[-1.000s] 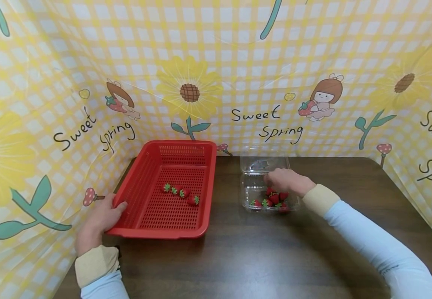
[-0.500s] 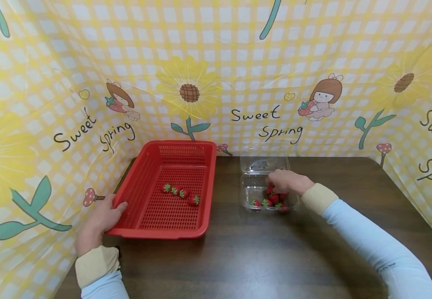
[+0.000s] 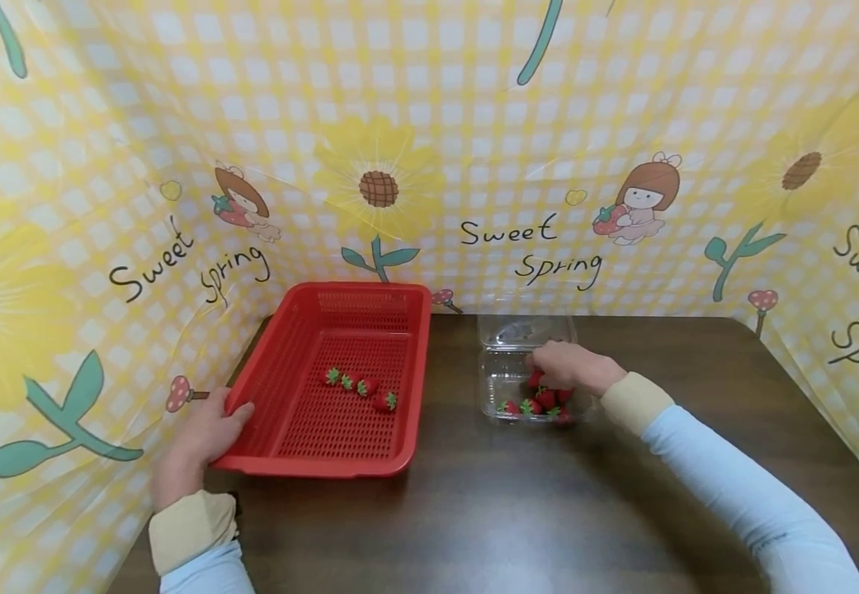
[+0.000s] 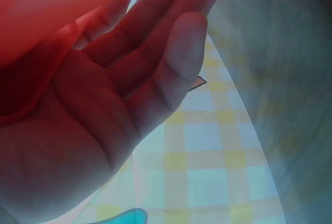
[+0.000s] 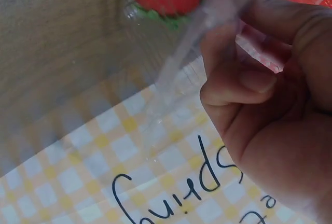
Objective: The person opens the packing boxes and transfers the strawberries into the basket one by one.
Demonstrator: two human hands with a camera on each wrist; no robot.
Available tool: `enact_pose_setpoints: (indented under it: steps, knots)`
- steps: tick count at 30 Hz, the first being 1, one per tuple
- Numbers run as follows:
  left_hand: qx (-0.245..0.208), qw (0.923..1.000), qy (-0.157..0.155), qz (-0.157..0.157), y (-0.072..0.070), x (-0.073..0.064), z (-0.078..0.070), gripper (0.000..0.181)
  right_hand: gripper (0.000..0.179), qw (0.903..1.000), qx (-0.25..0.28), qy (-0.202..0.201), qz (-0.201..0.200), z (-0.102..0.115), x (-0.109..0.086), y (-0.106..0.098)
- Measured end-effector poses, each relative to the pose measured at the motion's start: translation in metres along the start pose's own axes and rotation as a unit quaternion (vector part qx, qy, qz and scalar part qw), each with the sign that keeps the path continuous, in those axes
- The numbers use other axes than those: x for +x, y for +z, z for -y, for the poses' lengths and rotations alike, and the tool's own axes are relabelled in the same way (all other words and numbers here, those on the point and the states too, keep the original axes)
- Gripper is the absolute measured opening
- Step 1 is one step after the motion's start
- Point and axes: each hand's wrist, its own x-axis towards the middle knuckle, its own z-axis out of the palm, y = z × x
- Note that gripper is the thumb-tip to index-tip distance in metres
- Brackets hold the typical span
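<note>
In the head view my left hand (image 3: 210, 433) grips the left wall of a red perforated plastic basket (image 3: 417, 371), thumb over the rim; the left wrist view shows its fingers (image 4: 181, 45) outside the wall. Several strawberries (image 3: 365, 386) with green leaves lie on the basket floor. At the right, my right hand (image 3: 573, 365) reaches into a clear plastic clamshell box (image 3: 494, 384), over several more strawberries (image 3: 545, 398). In the right wrist view its lower fingers (image 5: 233, 86) are curled beside the clear box wall; its fingertips are hidden, so I cannot tell whether they pinch a strawberry.
The clear box's lid (image 3: 521, 332) stands open at the back against the patterned cloth (image 3: 429, 148). That yellow-checked cloth walls the dark wooden table (image 3: 474, 511) at the back and both sides. Between basket and box runs a strip of bare tabletop.
The head view has tilted slightly, so the scene sits a little lower. My left hand stays on the basket; my right hand stays in the box with only small finger movement.
</note>
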Motion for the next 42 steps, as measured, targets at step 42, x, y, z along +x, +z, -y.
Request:
enact_pose_setpoints:
  steps: [42]
  knots:
    - [-0.002, 0.9999, -0.008, 0.014, 0.001, 0.005, 0.004, 0.058, 0.011, 0.9747, -0.048, -0.189, -0.109, 0.168, 0.089, -0.132]
